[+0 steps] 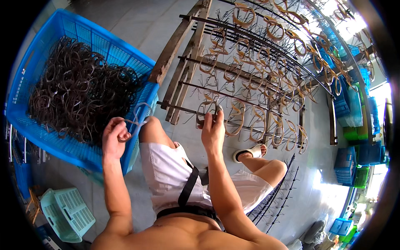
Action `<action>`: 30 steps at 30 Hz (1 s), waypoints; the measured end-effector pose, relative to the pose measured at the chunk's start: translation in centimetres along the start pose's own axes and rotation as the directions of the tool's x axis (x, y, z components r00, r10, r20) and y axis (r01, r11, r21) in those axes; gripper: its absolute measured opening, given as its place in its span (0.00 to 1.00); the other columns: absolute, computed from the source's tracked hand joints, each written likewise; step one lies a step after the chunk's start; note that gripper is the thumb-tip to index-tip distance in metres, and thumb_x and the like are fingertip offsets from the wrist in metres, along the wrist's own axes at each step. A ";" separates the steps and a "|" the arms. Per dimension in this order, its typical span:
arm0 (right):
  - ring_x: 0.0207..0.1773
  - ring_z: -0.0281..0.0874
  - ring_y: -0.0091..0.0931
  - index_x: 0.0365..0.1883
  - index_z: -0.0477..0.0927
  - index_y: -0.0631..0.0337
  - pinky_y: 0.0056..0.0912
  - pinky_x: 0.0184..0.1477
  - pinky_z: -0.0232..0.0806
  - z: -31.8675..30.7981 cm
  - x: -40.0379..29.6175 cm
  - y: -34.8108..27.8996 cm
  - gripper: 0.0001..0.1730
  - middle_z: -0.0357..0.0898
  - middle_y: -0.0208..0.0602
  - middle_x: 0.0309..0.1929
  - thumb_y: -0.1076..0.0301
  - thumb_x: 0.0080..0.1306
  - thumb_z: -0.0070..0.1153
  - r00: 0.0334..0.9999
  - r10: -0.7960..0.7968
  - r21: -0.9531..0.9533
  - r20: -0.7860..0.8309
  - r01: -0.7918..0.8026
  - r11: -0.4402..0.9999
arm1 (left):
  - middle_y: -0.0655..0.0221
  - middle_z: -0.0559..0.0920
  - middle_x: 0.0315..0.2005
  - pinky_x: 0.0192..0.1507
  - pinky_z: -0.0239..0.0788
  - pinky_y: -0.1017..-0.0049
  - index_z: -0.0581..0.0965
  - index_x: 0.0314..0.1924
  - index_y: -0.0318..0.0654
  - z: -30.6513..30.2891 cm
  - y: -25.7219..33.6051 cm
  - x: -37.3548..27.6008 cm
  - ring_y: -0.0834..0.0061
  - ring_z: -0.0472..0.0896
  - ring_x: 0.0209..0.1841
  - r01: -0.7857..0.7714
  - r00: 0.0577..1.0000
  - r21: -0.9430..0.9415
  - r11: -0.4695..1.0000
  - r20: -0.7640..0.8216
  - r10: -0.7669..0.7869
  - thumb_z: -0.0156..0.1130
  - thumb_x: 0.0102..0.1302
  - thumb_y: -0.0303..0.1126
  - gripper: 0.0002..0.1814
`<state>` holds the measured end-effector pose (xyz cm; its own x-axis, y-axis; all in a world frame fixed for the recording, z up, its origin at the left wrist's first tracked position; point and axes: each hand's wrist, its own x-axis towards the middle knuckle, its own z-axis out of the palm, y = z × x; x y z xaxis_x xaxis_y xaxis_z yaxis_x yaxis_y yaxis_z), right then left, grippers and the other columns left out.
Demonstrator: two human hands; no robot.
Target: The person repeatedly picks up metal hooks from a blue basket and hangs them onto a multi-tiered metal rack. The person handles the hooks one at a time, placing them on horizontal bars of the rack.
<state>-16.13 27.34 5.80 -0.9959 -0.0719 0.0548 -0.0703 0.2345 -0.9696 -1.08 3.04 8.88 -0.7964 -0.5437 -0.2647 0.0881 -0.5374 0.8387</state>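
Over the near rim of a blue plastic crate, my left hand pinches a thin, looped, greyish frame-like part. Inside the crate lies a tangled heap of dark looped parts. My right hand is raised at the lowest bar of a rack, its fingers around a dark looped part there; how firmly they close on it I cannot tell. Amber-coloured looped parts hang from wire hooks along the rack's metal bars, just right of that hand.
The rack's wooden frame stands beside the crate. A pale green basket sits on the floor at lower left. Hooked metal rods lie beside my right leg. Stacked blue and green crates line the right side.
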 end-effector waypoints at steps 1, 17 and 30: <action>0.31 0.75 0.34 0.46 0.65 0.69 0.37 0.30 0.69 -0.1 -0.7 -0.6 0.15 0.71 0.45 0.32 0.69 0.66 0.50 0.993 -0.121 -0.210 0.015 0.122 0.970 | 0.79 0.66 0.19 0.24 0.57 0.83 0.72 0.40 0.40 0.7 -0.2 -0.9 0.88 0.63 0.20 0.041 0.999 -0.040 0.998 0.031 -0.039 0.56 0.63 0.26 0.05; 0.21 0.59 0.11 0.41 0.77 0.66 0.14 0.22 0.54 -7.1 -6.9 -0.8 0.09 0.69 0.21 0.21 0.70 0.67 0.54 0.804 0.119 0.375 0.582 -0.395 0.838 | 0.65 0.80 0.34 0.38 0.69 0.80 0.76 0.38 0.30 8.5 -2.5 -2.9 0.79 0.77 0.34 -0.183 0.682 0.664 0.725 0.617 -0.393 0.59 0.65 0.33 0.12; 0.35 0.71 0.18 0.43 0.77 0.69 0.21 0.39 0.65 -18.1 -8.3 3.4 0.11 0.76 0.29 0.33 0.74 0.63 0.57 0.618 0.170 0.280 0.768 -0.562 0.779 | 0.73 0.81 0.26 0.51 0.52 0.60 0.77 0.30 0.43 8.9 -17.8 4.9 0.69 0.75 0.40 -0.510 0.836 0.849 0.138 0.452 0.312 0.62 0.57 0.36 0.06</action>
<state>-9.09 46.26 6.39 -0.5836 -0.7489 -0.3139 0.5205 -0.0483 -0.8525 -11.83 15.68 -3.16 -0.9084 -0.3308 0.2555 -0.0893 0.7508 0.6545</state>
